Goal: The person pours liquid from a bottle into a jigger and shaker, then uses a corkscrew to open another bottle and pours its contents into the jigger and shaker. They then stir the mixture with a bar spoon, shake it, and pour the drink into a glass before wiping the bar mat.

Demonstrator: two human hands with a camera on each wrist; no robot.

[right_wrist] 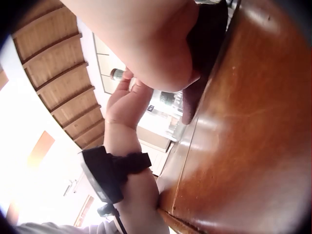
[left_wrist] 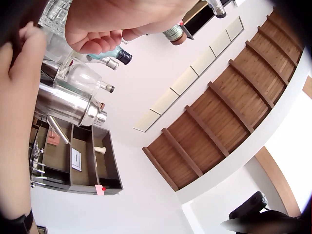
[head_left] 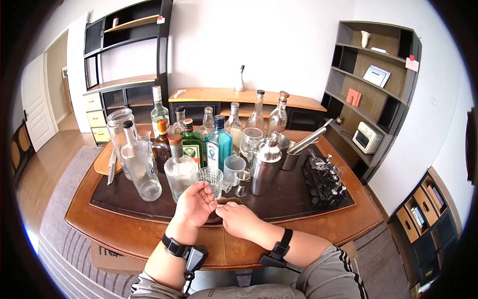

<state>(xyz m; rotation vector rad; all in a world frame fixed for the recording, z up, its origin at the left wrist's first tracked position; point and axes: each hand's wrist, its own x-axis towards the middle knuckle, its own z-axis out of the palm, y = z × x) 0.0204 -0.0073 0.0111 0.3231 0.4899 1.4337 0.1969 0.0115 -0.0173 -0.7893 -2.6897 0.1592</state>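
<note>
I judge I'm at a preparing step: my left hand is turned palm up, fingers loosely curled with nothing showing in them, while my right hand bends over what looks like a dark cloth, its pinch hidden, so I cannot tell. A tumbler stands just beyond, at one o'clock from my left; taking it next would call for a gentle reach. A bottle at eleven and a jug at two crowd it; bare counter opens toward four, its edge at six.
</note>
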